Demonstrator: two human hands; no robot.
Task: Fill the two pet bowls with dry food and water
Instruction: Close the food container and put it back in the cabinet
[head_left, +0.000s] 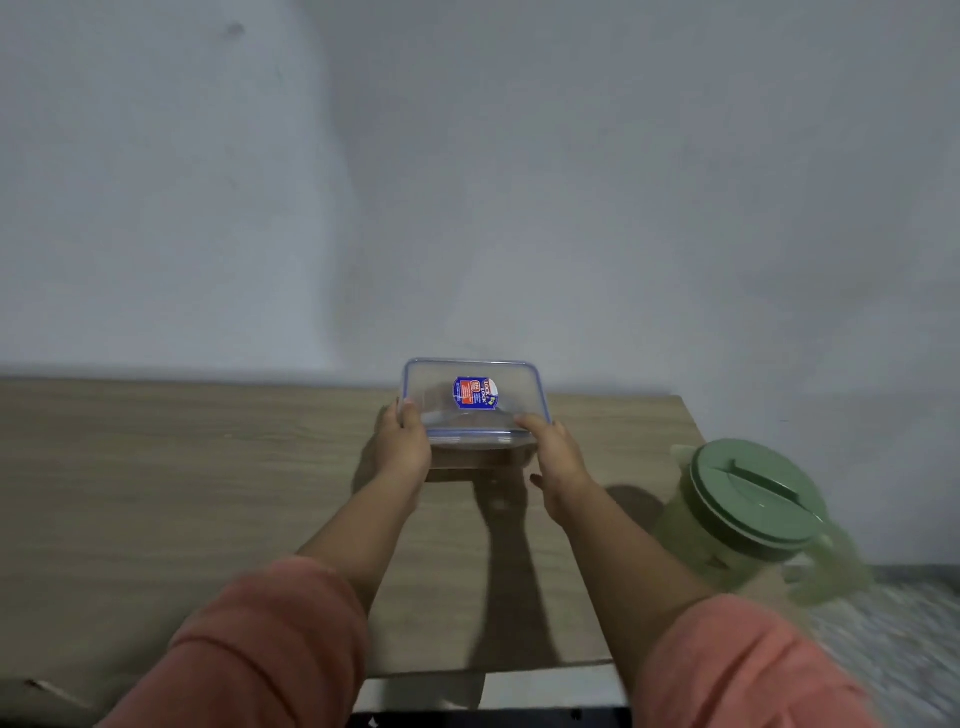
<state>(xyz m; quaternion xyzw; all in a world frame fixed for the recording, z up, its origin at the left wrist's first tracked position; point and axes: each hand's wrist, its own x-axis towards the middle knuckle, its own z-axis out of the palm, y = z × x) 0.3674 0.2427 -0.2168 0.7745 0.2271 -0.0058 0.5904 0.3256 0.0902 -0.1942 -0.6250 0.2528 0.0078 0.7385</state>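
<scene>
A clear plastic food container with a blue-rimmed lid and a red-and-blue sticker stands near the back of the wooden table, by the wall. Brown contents show dimly through its front wall. My left hand grips the container's left front corner and my right hand grips its right front corner, thumbs on the lid. A pale green water jug with a darker green lid stands at the table's right edge, right of my right arm. No pet bowls are in view.
A grey wall rises directly behind the table. The table's right edge runs just past the jug, with speckled floor beyond it. The table's front edge lies below my forearms.
</scene>
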